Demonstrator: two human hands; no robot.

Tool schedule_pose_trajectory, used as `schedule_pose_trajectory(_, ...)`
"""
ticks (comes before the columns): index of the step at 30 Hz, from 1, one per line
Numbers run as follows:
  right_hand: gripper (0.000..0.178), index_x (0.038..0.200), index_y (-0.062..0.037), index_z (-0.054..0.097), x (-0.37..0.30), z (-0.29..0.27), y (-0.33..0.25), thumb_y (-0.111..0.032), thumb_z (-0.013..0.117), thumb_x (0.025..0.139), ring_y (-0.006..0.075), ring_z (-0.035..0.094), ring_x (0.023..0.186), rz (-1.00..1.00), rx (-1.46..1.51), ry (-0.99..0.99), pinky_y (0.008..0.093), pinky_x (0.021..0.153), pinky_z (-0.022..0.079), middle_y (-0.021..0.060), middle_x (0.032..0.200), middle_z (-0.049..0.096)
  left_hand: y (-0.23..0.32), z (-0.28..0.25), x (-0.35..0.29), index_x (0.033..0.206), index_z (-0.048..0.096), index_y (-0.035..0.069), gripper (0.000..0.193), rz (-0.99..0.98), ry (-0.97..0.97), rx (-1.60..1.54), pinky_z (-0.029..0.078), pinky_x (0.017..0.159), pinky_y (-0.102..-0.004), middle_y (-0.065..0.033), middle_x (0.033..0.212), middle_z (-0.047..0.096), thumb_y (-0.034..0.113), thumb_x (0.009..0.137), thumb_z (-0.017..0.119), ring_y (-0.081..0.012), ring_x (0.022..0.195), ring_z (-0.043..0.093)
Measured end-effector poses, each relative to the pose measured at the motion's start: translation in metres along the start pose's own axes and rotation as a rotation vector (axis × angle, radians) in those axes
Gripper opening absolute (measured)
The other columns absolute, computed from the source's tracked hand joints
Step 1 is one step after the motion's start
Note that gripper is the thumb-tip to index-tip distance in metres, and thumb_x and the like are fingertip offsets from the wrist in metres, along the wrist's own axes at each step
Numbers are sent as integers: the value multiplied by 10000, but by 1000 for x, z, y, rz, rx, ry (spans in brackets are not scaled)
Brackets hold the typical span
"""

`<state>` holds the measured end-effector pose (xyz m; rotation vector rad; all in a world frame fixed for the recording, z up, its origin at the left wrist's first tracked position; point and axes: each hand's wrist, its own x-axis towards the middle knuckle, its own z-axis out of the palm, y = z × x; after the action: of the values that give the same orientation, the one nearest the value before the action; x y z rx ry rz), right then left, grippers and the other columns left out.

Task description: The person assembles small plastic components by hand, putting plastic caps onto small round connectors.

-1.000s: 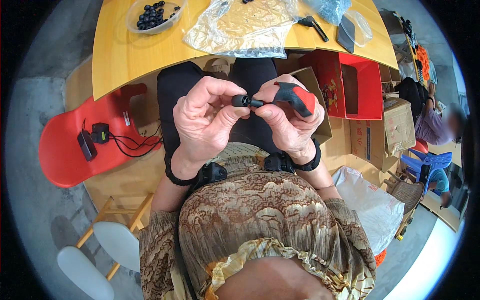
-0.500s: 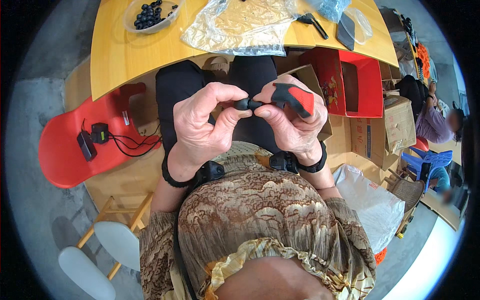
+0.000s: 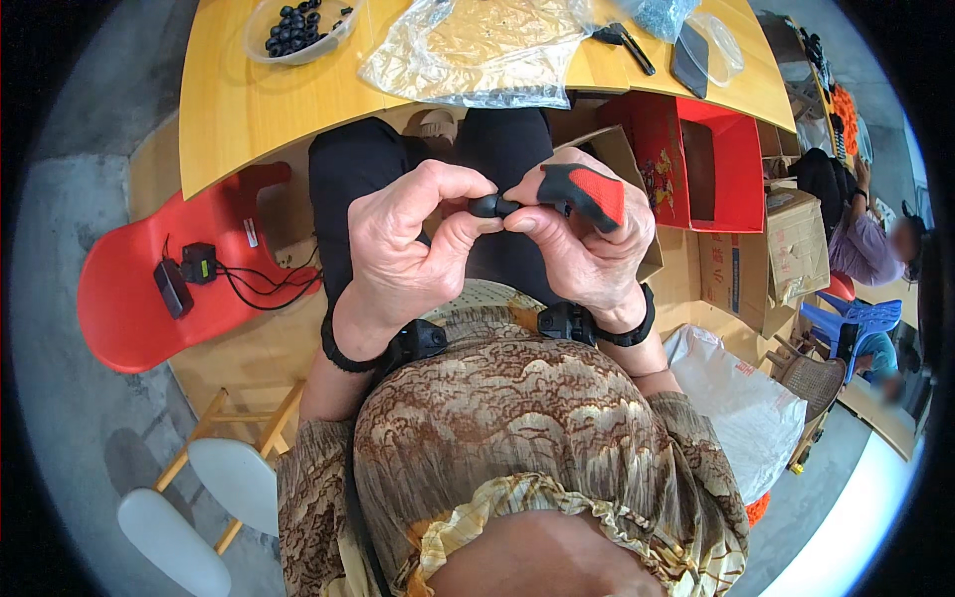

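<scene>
My left hand is closed, its thumb and forefinger pinching one end of a small black rounded piece. The thumb and forefinger of my right hand close on the other end, so the fingertips of both hands nearly meet over it in front of my lap. Across the right forefinger sits a red-and-black thing, shaped like a grip or a guard; its kind is unclear and part of it is hidden by the hand. Fingertips cover the ends of the black piece.
On the wooden table ahead are a clear bowl of several black round pieces, a clear plastic bag, a black-handled tool and a dark phone-like slab. Red box to the right; red chair left.
The black piece looks shorter between my fingertips, with less of its narrow neck showing. Both hands stay in nearly the same place.
</scene>
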<state>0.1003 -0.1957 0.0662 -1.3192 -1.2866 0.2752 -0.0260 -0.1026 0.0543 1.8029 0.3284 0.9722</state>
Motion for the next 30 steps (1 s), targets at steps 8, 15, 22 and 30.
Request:
schedule_pose_trajectory(8,170,733,-8,584,0,1,-3,58,694,622,178,583,545,-16,-87,8,246,475,452,81,652,574,0,1,0,783,568,9,120,8,-4,37,421,486,-196,-40,633,572,-35,720,660,-72,546,544)
schedule_pose_trajectory(15,174,741,-11,590,1,-5,-10,26,717,628,176,600,571,26,-77,-33,249,486,462,70,680,586,3,3,0,765,557,-6,119,-55,-4,-47,436,501,-190,-41,645,581,-34,719,664,-64,570,562)
schedule_pose_trajectory(22,162,732,-11,600,3,-13,-10,-30,734,642,174,586,565,144,1,-118,238,502,455,63,680,587,2,7,-1,760,553,-6,115,-25,20,37,432,499,-191,-40,639,574,-41,721,655,-64,565,555)
schedule_pose_trajectory(30,102,712,-20,603,-1,-10,-3,16,694,681,103,559,572,258,240,-27,224,509,439,34,656,571,3,9,-3,802,575,3,123,-40,9,15,429,494,-202,-46,646,581,-28,722,663,-79,556,562)
